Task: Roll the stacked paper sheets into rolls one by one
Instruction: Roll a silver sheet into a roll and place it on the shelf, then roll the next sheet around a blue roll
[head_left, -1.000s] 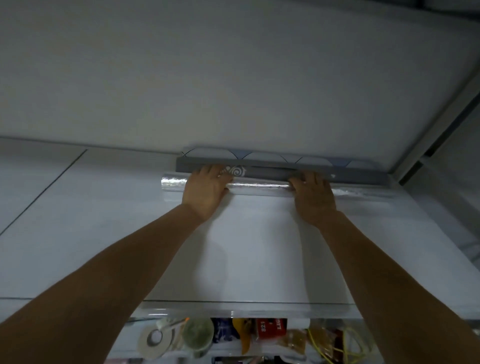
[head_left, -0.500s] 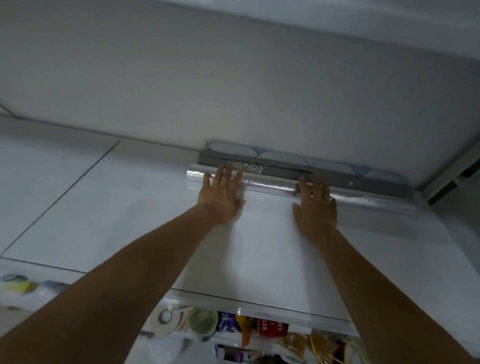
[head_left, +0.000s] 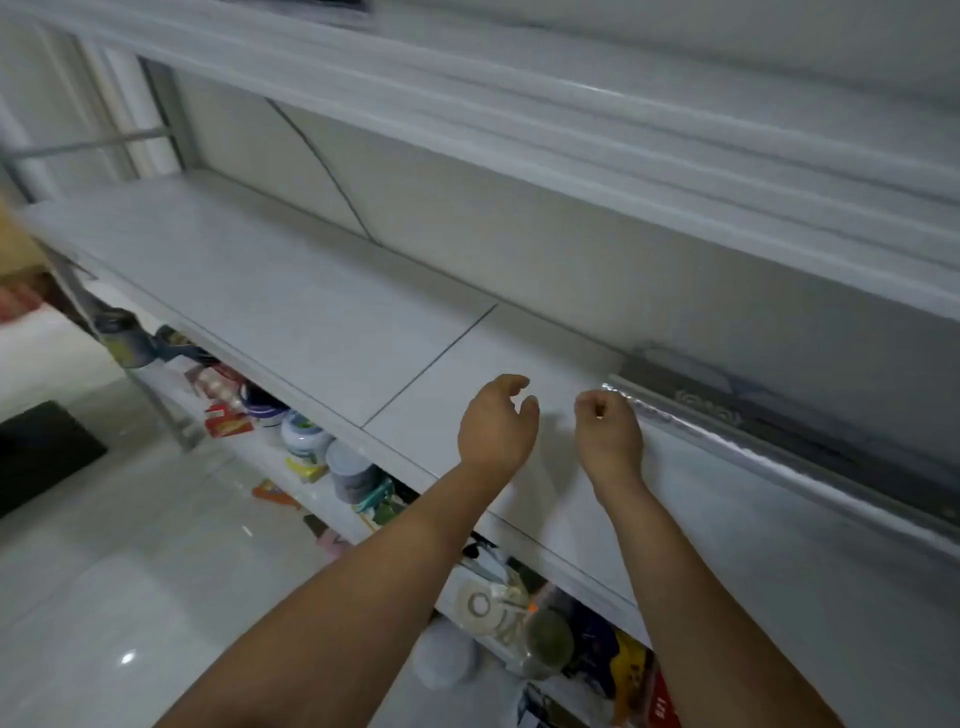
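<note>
Left hand: I am seeing the left hand (head_left: 496, 423) hovering over the white shelf (head_left: 311, 312), fingers loosely curled with the thumb apart, holding nothing.
Right hand: the right hand (head_left: 608, 431) is hanging just beside it, fingers curled tight into a fist.
Grip on the roll: the fist is sitting right at the left end of the roll; I cannot tell whether it is pinching that end or only lying next to it.
Roll: the shiny silver roll (head_left: 779, 462) is lying on the shelf near the back wall, running from the right fist away to the right edge of view.
Roll and left hand: the roll is lying apart from the left hand, with the right fist between them.
Sheet: a pale sheet (head_left: 779, 545) is lying flat in front of the roll, under and to the right of the right forearm.
Strip: a grey strip (head_left: 789, 431) with a swirl pattern is lying just behind the roll, against the wall.
Below: a tape ring (head_left: 478, 605) and a white jar (head_left: 304, 434) are sitting among clutter on the lower shelf.
</note>
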